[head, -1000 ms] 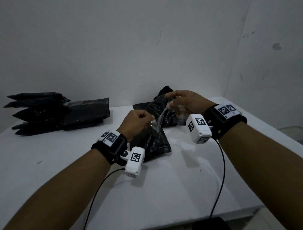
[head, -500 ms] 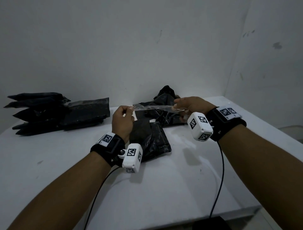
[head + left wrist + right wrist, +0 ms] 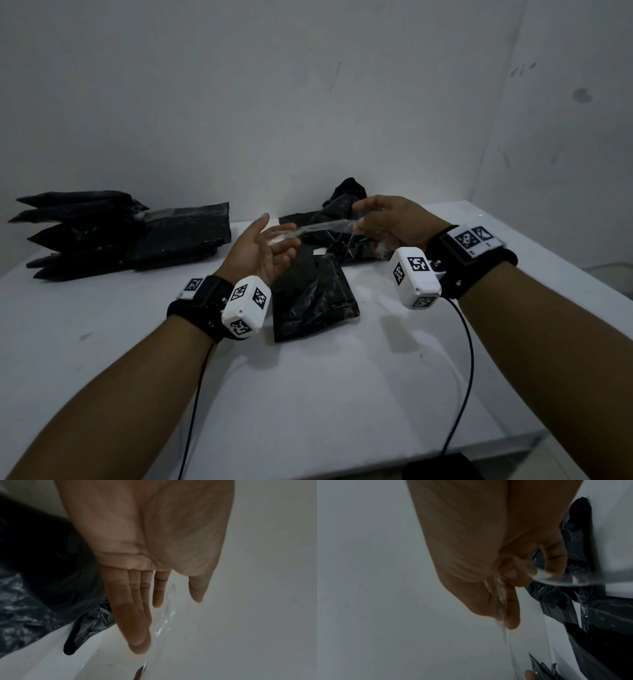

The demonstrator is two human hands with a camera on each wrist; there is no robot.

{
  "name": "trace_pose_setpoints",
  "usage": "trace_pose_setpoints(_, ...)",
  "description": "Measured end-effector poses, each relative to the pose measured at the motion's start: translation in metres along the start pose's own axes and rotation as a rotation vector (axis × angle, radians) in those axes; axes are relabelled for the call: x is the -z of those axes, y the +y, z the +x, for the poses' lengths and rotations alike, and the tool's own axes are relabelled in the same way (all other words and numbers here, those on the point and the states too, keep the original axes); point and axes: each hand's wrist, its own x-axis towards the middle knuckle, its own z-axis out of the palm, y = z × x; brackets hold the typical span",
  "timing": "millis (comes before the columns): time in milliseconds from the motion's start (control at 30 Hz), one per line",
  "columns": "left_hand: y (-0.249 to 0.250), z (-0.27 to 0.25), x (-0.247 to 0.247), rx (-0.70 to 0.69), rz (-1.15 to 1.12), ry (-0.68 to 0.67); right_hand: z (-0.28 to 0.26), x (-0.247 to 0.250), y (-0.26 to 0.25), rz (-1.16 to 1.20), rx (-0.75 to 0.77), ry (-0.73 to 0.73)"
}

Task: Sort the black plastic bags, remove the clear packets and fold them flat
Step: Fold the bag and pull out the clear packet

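In the head view, the right hand (image 3: 394,222), right of centre, pinches one end of a clear packet (image 3: 322,228) between thumb and fingers. The film stretches as a narrow strip leftward toward the left hand (image 3: 260,253), held above the table (image 3: 102,325). The left hand is flat, palm turned up and toward the right, fingers straight and loosely together, thumb apart. The strip's free end lies at its fingers; whether it rests on them or just above cannot be told from this view.

The left wrist view shows the open palm with straight fingers (image 3: 135,615), and the clear film (image 3: 164,622) running just beside the fingertips. The right wrist view shows the thumb and forefinger (image 3: 510,608) clamped on the film (image 3: 501,596), with more crumpled clear plastic caught under the curled fingers.

Below the hands, at frame centre, a flat black bag (image 3: 311,298) lies on the table. Behind it, near the wall, a loose heap (image 3: 342,205) of black bags sits partly hidden by the right hand. At the left of the frame a stack (image 3: 113,236) of black bags lies well apart from the hands, its pointed ends facing the left edge.

Each wrist carries a black strap with a white camera box (image 3: 245,306) bearing square markers, and a cable (image 3: 191,411) trails toward the bottom edge.
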Motion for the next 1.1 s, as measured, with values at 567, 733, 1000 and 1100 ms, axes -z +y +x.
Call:
trace_pose_setpoints(567,-0.021,0.004,0.006,-0.534,0.639,0.006,0.004,0.002,0.004,0.001,-0.019,0.008)
trace_pose_setpoints(733,-0.024,0.006,0.011,-0.793,0.917,-0.033,0.002,0.002,0.005,-0.063,-0.099,0.037)
trace_pose_setpoints(1000,-0.018,0.018,0.024,-1.007,1.198,-0.046,0.0,0.0,0.001,-0.184,-0.142,-0.021)
trace_pose_setpoints(1100,-0.013,0.022,0.028,-0.901,1.139,-0.038,-0.001,-0.005,0.007,-0.045,-0.127,0.076)
